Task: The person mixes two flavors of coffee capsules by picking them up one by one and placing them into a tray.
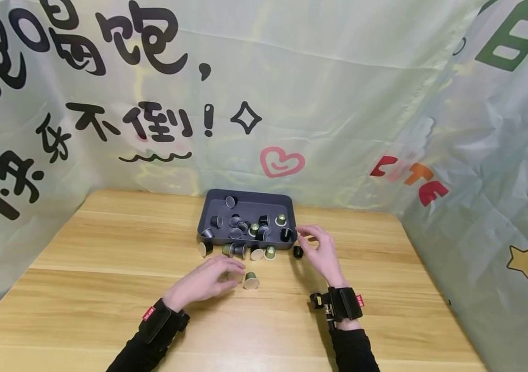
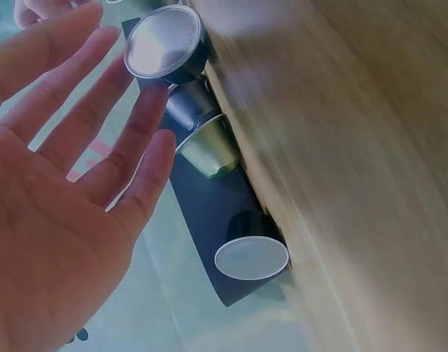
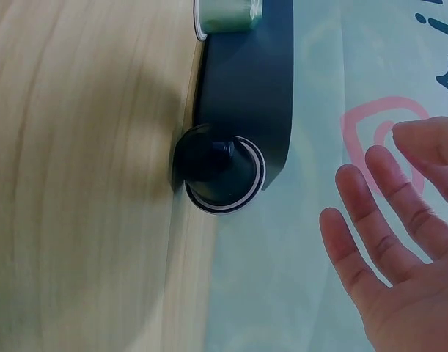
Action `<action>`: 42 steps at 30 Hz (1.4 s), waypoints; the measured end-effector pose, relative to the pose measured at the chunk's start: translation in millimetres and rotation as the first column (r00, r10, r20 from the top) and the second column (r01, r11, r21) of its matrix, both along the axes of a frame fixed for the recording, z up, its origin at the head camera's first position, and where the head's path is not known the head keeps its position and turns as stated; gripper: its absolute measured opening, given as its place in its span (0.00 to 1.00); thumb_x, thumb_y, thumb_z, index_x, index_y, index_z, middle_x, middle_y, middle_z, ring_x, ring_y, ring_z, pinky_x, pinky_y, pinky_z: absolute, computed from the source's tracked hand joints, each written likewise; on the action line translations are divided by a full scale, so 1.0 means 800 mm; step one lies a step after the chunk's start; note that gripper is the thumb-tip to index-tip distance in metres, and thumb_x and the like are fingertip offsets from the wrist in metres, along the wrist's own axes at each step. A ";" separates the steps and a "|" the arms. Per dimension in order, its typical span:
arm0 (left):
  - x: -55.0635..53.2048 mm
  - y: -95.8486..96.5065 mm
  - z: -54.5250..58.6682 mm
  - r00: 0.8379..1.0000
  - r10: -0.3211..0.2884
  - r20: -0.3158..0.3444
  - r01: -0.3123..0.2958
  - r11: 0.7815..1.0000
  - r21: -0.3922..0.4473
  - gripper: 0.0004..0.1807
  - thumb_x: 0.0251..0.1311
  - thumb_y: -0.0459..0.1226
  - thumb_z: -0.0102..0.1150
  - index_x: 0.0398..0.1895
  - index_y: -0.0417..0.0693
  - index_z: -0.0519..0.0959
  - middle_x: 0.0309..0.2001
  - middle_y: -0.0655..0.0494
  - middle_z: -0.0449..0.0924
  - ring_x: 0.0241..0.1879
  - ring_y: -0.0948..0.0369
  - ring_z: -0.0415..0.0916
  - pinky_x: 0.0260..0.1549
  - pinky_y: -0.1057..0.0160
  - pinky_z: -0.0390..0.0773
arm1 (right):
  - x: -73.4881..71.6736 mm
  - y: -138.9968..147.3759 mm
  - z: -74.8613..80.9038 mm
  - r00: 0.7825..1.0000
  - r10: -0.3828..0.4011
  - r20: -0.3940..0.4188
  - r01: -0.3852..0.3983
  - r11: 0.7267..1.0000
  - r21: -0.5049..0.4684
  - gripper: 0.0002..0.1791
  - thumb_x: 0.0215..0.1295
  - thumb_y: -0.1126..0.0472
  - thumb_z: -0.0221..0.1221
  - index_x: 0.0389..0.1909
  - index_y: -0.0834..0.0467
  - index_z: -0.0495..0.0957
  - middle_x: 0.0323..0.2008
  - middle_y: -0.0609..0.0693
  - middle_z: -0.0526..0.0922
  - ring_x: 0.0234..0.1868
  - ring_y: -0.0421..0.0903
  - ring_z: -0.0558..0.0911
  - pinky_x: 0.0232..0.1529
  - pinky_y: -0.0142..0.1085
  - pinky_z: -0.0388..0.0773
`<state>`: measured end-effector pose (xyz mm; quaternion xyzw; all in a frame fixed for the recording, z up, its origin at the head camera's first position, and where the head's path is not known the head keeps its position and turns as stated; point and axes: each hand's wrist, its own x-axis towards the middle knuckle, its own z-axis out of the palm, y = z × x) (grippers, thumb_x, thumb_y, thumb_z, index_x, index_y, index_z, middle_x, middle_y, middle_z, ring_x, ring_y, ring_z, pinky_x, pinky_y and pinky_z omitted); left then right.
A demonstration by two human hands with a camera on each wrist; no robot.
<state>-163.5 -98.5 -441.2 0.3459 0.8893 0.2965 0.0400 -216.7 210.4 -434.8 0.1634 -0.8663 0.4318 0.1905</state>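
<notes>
Coffee capsules lie in and in front of a dark grey tray (image 1: pixel 245 196). My left hand (image 1: pixel 208 279) is above the table with its fingers extended, beside a green capsule (image 1: pixel 251 280) lying with its lid facing me. In the left wrist view, several capsules lie past the fingertips, among them a black capsule (image 2: pixel 251 249). My right hand (image 1: pixel 322 253) hovers at the tray's right front corner, fingers loosely bent and apart. Near it a black capsule (image 1: pixel 297 252) stands on the table; the right wrist view shows this black capsule (image 3: pixel 224 176) and nothing in the fingers.
A row of capsules, including a green upright capsule (image 1: pixel 270 252) and a black tipped one (image 1: pixel 205 249), lies along the tray's front edge. Printed cloth (image 1: pixel 338 103) hangs behind and beside the wooden table (image 1: pixel 129 248).
</notes>
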 end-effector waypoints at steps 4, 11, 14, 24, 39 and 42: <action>0.000 0.000 0.000 1.000 0.008 0.006 -0.008 1.000 -0.009 0.18 0.62 0.34 0.64 0.56 0.43 0.81 0.62 0.48 0.80 0.62 0.47 0.75 0.64 0.40 0.74 | 0.000 0.000 0.001 1.000 0.001 -0.012 -0.001 1.000 0.004 0.15 0.61 0.73 0.63 0.50 0.66 0.83 0.48 0.61 0.87 0.46 0.57 0.84 0.48 0.56 0.82; -0.002 -0.004 -0.003 0.999 0.035 0.018 -0.034 0.999 -0.021 0.15 0.60 0.31 0.65 0.50 0.46 0.84 0.60 0.48 0.82 0.62 0.46 0.75 0.65 0.39 0.72 | 0.001 0.000 0.002 1.000 0.001 -0.006 -0.001 1.000 0.009 0.15 0.61 0.72 0.63 0.49 0.65 0.83 0.48 0.61 0.87 0.46 0.57 0.84 0.48 0.56 0.82; -0.003 -0.007 -0.004 0.999 0.041 0.009 -0.041 0.999 -0.018 0.14 0.58 0.30 0.66 0.48 0.47 0.84 0.56 0.50 0.84 0.59 0.48 0.77 0.64 0.41 0.73 | 0.001 0.000 0.002 1.000 -0.001 0.003 0.001 1.000 0.011 0.15 0.61 0.72 0.63 0.50 0.65 0.83 0.49 0.60 0.87 0.47 0.57 0.84 0.49 0.56 0.82; -0.008 -0.015 -0.004 1.000 0.027 -0.007 -0.027 0.999 -0.021 0.13 0.59 0.28 0.65 0.45 0.49 0.84 0.50 0.56 0.86 0.55 0.54 0.80 0.60 0.48 0.79 | 0.002 0.000 0.003 1.000 0.000 0.017 0.000 1.000 0.003 0.15 0.62 0.72 0.63 0.50 0.65 0.83 0.49 0.60 0.86 0.47 0.56 0.84 0.49 0.56 0.82; -0.005 -0.026 -0.001 0.998 0.065 -0.006 -0.065 0.992 -0.107 0.21 0.48 0.24 0.69 0.48 0.45 0.84 0.48 0.51 0.84 0.43 0.56 0.79 0.47 0.56 0.83 | 0.003 -0.001 0.001 1.000 0.005 0.011 -0.005 1.000 -0.008 0.14 0.62 0.73 0.63 0.49 0.64 0.84 0.48 0.60 0.87 0.46 0.56 0.84 0.48 0.56 0.82; -0.005 -0.026 -0.001 0.996 0.087 0.009 -0.086 0.989 -0.118 0.21 0.47 0.24 0.71 0.46 0.45 0.84 0.46 0.52 0.83 0.39 0.60 0.76 0.41 0.61 0.82 | 0.003 -0.001 0.002 1.000 0.007 0.009 -0.007 1.000 -0.010 0.14 0.62 0.73 0.63 0.49 0.65 0.83 0.48 0.60 0.87 0.46 0.56 0.84 0.48 0.56 0.82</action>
